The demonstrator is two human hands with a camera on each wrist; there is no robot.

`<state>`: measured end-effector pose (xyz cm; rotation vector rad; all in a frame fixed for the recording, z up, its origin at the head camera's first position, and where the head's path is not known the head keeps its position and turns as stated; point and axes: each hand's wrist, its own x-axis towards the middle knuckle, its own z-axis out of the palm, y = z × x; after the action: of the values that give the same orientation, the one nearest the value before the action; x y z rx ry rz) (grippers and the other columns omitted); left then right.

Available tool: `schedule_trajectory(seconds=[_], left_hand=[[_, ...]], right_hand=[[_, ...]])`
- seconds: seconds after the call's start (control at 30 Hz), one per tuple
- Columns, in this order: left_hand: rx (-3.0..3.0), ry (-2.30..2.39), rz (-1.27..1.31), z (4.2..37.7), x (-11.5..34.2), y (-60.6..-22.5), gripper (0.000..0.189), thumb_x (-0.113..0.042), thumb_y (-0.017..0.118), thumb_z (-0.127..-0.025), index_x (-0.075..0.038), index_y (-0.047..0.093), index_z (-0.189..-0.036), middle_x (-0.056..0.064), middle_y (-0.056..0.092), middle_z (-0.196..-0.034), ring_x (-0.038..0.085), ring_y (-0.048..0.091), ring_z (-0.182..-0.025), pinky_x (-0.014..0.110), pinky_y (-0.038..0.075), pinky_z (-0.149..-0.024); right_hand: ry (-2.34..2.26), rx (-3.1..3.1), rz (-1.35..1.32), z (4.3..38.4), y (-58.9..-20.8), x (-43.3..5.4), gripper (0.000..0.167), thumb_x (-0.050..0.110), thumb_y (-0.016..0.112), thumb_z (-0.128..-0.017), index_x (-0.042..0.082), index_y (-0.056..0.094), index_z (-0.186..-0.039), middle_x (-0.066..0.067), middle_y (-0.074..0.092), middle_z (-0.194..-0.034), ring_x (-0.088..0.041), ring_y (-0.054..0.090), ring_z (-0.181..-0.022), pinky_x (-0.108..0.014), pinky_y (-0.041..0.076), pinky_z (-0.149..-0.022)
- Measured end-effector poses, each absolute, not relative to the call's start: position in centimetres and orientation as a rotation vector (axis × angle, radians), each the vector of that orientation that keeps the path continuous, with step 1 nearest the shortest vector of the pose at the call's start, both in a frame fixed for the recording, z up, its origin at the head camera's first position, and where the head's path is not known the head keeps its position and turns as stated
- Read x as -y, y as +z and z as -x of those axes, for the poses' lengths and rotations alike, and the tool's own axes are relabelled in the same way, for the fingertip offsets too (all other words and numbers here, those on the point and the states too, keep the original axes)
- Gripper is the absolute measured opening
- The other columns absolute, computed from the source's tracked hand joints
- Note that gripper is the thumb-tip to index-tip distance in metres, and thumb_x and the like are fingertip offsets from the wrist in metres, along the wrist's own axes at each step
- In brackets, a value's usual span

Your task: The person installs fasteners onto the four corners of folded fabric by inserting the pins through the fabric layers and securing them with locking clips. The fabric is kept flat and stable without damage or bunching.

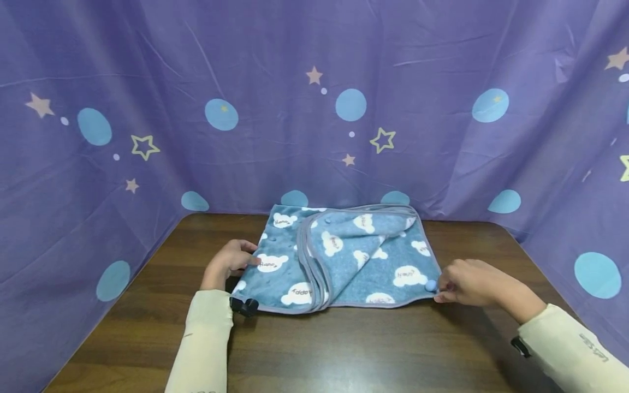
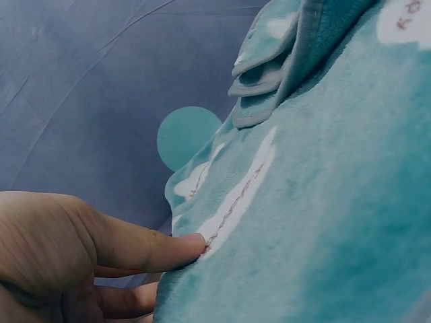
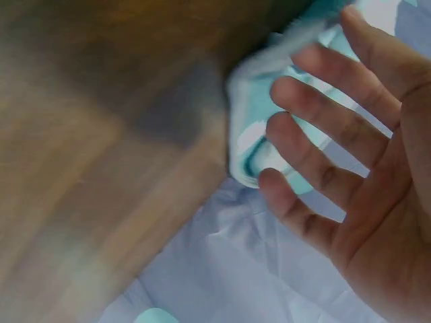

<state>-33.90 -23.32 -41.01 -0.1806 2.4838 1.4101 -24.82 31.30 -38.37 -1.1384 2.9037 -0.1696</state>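
Observation:
A teal blanket (image 1: 282, 245) with white bear-head prints and grey edging lies folded on the table, with one layered flap turned back diagonally over its middle. At its left edge my left hand (image 1: 231, 261) pinches the cloth. The left wrist view shows the thumb (image 2: 182, 249) on top and other fingers below the edge. My right hand (image 1: 469, 281) holds the near right corner between thumb and forefinger, beside a small round light-blue spot (image 1: 431, 285). In the right wrist view, the remaining fingers (image 3: 323, 168) are spread and slightly bent, near the blanket's edge (image 3: 249, 128).
The brown wooden table (image 1: 373, 349) extends in front of the blanket and to both sides. A purple curtain (image 1: 275, 109) with stars and blue dots hangs behind and at both sides. Black wrist straps (image 1: 244, 307) sit at the pale sleeves (image 1: 203, 338).

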Motion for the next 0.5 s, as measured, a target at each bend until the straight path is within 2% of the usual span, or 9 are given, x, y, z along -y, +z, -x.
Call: schedule_trajectory(seconds=[0.3, 0.4, 0.5], left_hand=[[-2.484, 1.392, 0.181, 33.8, 23.2, -41.2, 0.049, -0.005, 0.073, -0.092, 0.004, 0.055, -0.137, 0.025, 0.051, -0.140, 0.033, 0.057, -0.114, 0.050, 0.054, -0.093], [-2.485, 1.398, 0.177, 33.7, 23.2, -41.2, 0.048, -0.005, 0.073, -0.092, 0.004, 0.056, -0.136, 0.025, 0.051, -0.140, 0.033, 0.057, -0.115, 0.052, 0.053, -0.095], [-2.485, 1.403, 0.164, 33.7, 23.3, -41.1, 0.050, -0.004, 0.074, -0.091, 0.005, 0.055, -0.136, 0.026, 0.051, -0.139, 0.034, 0.058, -0.114, 0.053, 0.053, -0.095]], right_hand=[[-0.278, -2.695, 0.963, 25.4, -36.0, -29.8, 0.054, 0.039, 0.073, -0.095, 0.028, 0.042, -0.052, 0.025, 0.026, -0.051, 0.007, 0.021, -0.048, -0.020, 0.017, -0.045], [-0.255, -2.718, 0.961, 26.3, -34.8, -29.0, 0.041, 0.040, 0.072, -0.095, 0.027, 0.060, -0.059, 0.025, 0.042, -0.055, 0.006, 0.034, -0.051, -0.022, 0.031, -0.046], [-0.178, -2.777, 0.957, 27.3, -33.8, -28.0, 0.019, 0.040, 0.072, -0.096, 0.026, 0.077, -0.084, 0.020, 0.061, -0.071, 0.001, 0.054, -0.064, -0.029, 0.048, -0.059]])
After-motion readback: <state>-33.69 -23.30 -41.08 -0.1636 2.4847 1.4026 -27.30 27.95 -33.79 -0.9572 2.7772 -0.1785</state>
